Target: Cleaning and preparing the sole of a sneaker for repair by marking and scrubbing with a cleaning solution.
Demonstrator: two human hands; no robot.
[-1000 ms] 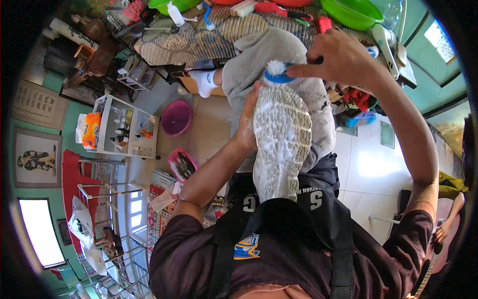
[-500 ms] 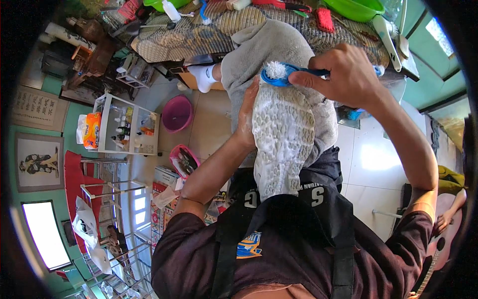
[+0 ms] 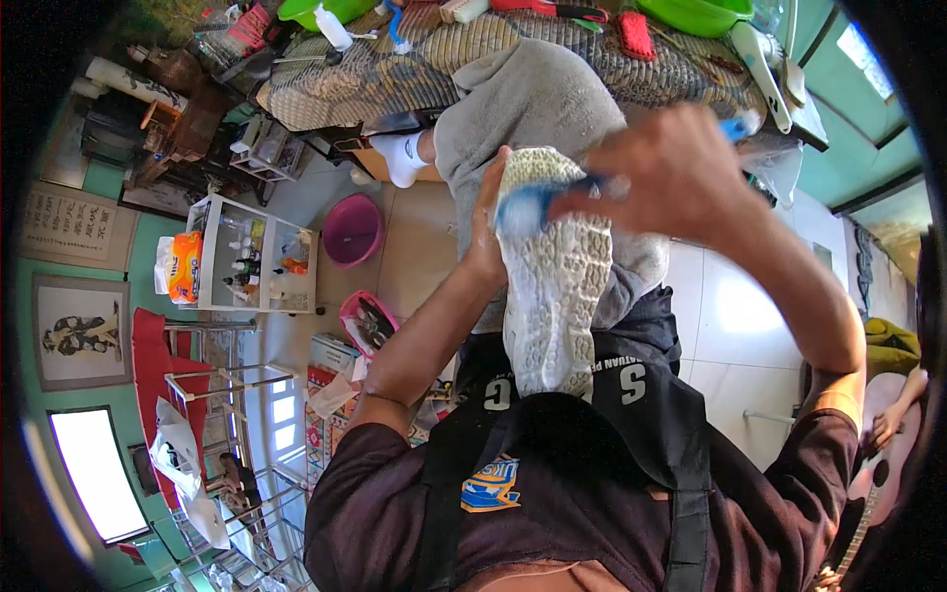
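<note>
A shoe (image 3: 555, 306) lies sole up over my lap, its white patterned tread wet and partly covered in foam. My left hand (image 3: 489, 222) is closed round the shoe's left side near the far end, with most of its fingers hidden beneath. In my right hand (image 3: 666, 173), blurred by motion, is a blue brush (image 3: 525, 209). The brush head is on the far part of the sole, and its handle end shows beyond the hand. Under the shoe, a grey towel (image 3: 538, 94) drapes my legs.
Ahead, a patterned covered bench (image 3: 326, 94) bears green basins (image 3: 698, 14), a white bottle (image 3: 332, 28) and a red brush (image 3: 636, 37). Left on the floor are a purple basin (image 3: 352, 230) and a white shelf cart (image 3: 258, 257). At far right, another person's hand (image 3: 888, 419) rests on a guitar (image 3: 881, 474).
The brush has moved from the far end of the sole a little toward me and left. My left hand still holds the shoe in about the same place.
</note>
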